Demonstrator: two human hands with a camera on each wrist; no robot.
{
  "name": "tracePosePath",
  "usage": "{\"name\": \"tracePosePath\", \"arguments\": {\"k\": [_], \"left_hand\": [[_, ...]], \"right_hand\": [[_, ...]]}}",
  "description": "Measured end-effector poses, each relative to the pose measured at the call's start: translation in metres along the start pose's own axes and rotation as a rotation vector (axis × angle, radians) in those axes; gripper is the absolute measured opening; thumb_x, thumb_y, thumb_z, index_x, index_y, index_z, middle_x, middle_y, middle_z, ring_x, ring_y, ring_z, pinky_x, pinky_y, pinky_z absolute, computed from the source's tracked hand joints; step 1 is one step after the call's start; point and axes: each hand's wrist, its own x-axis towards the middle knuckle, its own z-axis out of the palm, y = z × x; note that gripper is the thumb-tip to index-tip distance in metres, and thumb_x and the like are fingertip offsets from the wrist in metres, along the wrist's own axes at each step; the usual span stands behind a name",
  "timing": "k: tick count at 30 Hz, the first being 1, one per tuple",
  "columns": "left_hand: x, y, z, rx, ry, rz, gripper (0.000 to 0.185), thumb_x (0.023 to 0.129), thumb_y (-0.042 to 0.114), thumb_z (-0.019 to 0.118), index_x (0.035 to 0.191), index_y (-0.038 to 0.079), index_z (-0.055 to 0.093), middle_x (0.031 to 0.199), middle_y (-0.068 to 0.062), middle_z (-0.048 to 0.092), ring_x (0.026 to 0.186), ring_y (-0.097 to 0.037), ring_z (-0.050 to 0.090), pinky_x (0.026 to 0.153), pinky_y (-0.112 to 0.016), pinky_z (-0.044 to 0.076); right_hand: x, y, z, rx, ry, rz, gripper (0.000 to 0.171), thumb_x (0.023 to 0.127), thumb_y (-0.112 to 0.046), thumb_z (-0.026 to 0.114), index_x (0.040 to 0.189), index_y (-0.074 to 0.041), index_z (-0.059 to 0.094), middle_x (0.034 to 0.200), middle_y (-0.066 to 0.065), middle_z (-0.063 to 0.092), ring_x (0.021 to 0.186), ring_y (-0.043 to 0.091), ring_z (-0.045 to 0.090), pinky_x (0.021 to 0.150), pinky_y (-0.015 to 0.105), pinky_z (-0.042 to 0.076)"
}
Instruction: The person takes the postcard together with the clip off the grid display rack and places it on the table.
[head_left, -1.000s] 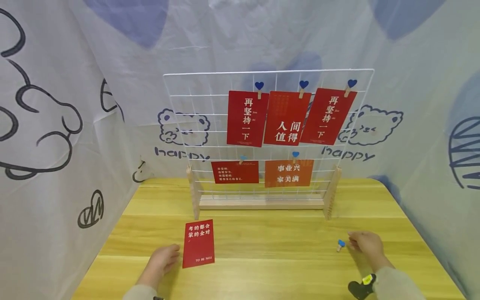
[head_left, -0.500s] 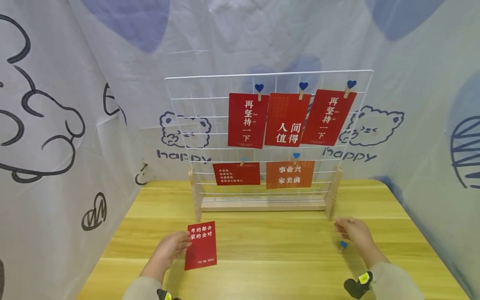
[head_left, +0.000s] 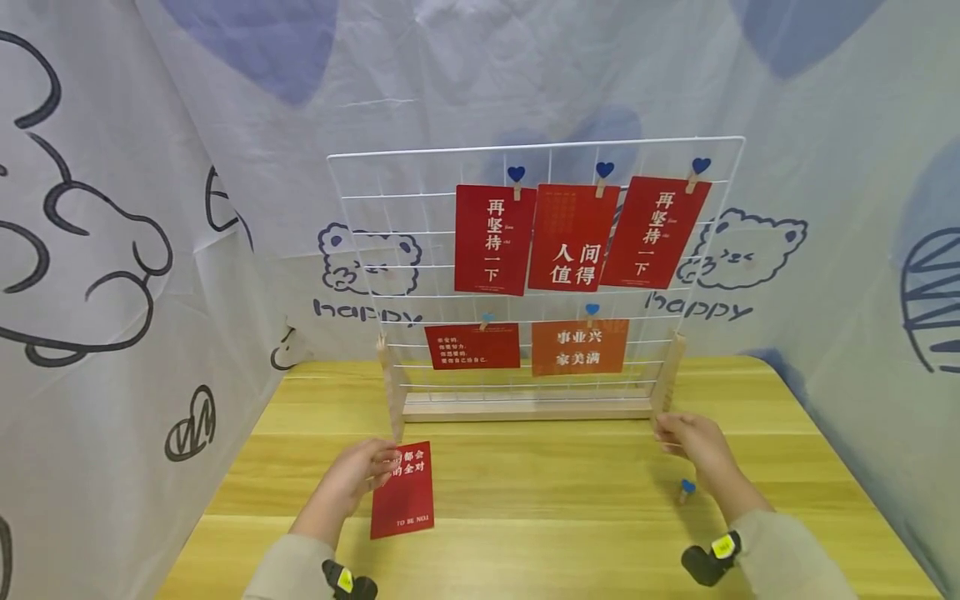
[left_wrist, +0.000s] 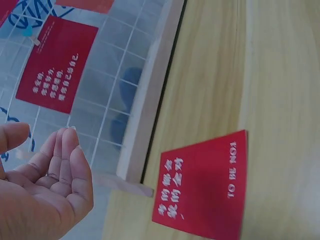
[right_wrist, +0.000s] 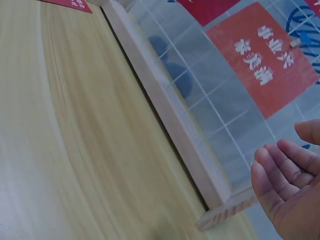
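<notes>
Both hands, the left hand (head_left: 358,479) and right hand (head_left: 690,440), reach with loose, empty fingers toward the wire rack's (head_left: 536,275) wooden feet, flanking it as if to steady it.

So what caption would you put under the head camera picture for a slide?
Both open hands, left hand and right hand, reach toward the wooden feet of a white wire grid stand hung with red cards; a loose red card lies on the table.

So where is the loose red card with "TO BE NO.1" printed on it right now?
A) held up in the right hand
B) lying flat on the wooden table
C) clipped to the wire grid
B: the loose red card lies flat on the wooden table, beside the left hand.
</notes>
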Motion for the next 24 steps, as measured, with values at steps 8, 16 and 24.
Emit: {"name": "tracePosePath", "arguments": {"k": [8, 16, 24], "left_hand": [[0.006, 0.022, 0.004, 0.014, -0.036, 0.039, 0.035, 0.089, 0.017, 0.041, 0.113, -0.009, 0.045, 0.098, -0.012, 0.053, 0.084, -0.020, 0.053, 0.072, -0.026, 0.043], [0.012, 0.041, 0.006, -0.012, -0.046, 0.047, 0.035, 0.089, 0.017, 0.041, 0.114, -0.009, 0.044, 0.097, -0.011, 0.052, 0.079, -0.015, 0.053, 0.071, -0.025, 0.044], [0.012, 0.058, 0.007, -0.076, -0.055, 0.071, 0.035, 0.089, 0.017, 0.042, 0.113, -0.007, 0.044, 0.093, -0.006, 0.054, 0.078, -0.012, 0.054, 0.075, -0.027, 0.043]], "right_hand": [[0.000, -0.036, 0.010, -0.029, -0.005, -0.036, 0.044, 0.088, -0.024, 0.049, 0.113, 0.012, 0.046, 0.091, 0.010, 0.060, 0.079, 0.014, 0.057, 0.071, 0.029, 0.048], [0.045, -0.011, 0.006, 0.042, -0.026, -0.118, 0.036, 0.084, -0.028, 0.056, 0.106, 0.000, 0.056, 0.092, 0.008, 0.063, 0.081, 0.017, 0.060, 0.069, 0.029, 0.048], [-0.021, -0.121, 0.056, 0.047, -0.081, -0.088, 0.047, 0.087, -0.023, 0.051, 0.112, 0.016, 0.041, 0.085, -0.002, 0.060, 0.076, 0.006, 0.058, 0.077, 0.028, 0.046]]}}
